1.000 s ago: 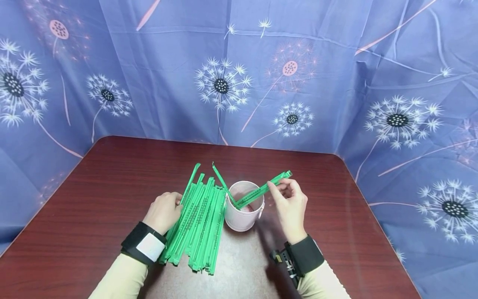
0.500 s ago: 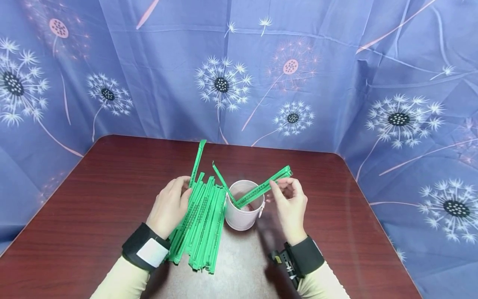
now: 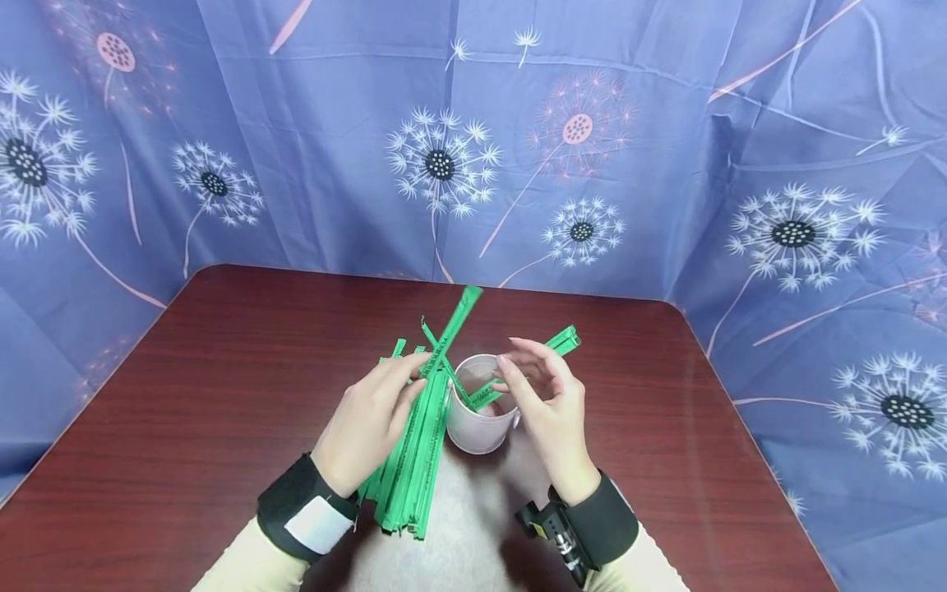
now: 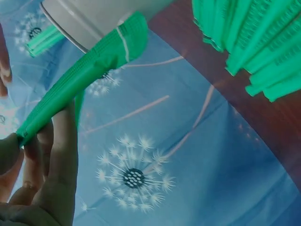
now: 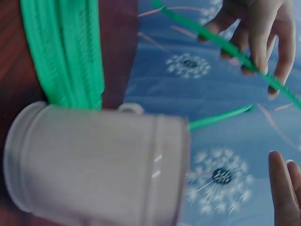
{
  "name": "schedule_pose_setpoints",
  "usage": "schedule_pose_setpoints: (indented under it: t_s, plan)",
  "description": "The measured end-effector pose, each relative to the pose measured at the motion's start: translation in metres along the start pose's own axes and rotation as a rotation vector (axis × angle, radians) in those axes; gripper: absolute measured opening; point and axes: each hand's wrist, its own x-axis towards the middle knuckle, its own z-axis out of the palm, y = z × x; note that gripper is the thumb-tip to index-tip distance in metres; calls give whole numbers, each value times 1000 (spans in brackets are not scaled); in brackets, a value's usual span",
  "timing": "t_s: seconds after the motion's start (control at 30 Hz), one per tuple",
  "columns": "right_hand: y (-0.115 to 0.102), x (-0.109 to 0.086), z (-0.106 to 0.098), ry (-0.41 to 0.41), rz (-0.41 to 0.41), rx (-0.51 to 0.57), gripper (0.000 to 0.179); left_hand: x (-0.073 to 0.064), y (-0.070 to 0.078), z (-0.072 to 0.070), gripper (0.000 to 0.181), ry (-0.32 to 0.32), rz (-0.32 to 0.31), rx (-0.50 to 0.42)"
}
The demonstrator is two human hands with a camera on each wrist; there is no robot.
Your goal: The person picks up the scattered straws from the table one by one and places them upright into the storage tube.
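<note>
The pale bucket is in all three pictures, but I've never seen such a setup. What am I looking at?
There's no machine, just a person working bare-handed. The widest picture looks down from the head; the others come from the left and right wrists. On the table stands a pale bucket with green packets leaning inside; beside it lies a pile of similar packets. The left hand pinches one packet with its fingers; the right hand, close to the bucket, seems to hold nothing.

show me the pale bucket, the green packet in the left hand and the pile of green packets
Pale bucket point(image 3: 477, 433): head view, front of its outer wall.
Held green packet point(image 4: 76, 77): left wrist view, middle of its length.
Pile of green packets point(image 3: 416, 464): head view, its visible middle.
</note>
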Motion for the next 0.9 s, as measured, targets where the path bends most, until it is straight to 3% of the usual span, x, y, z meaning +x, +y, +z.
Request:
schedule_pose_setpoints:
  t_s: [0.1,0.23,0.47,0.73,0.9]
  plan:
    - [-8,-2,3,-41,-21,21,32,0,4,1,36,-33,53,-29]
    - [-12,-3,5,-52,-116,87,29,-1,7,1,39,-87,103,-53]
    - [-13,-4,8,-42,-198,214,19,-3,8,4,44,-111,185,-52]
    - [-15,-4,10,-73,-234,229,35,-6,6,6,38,-143,178,-81]
    - [-14,-3,9,-31,-291,190,19,-6,1,7,26,-135,158,-155]
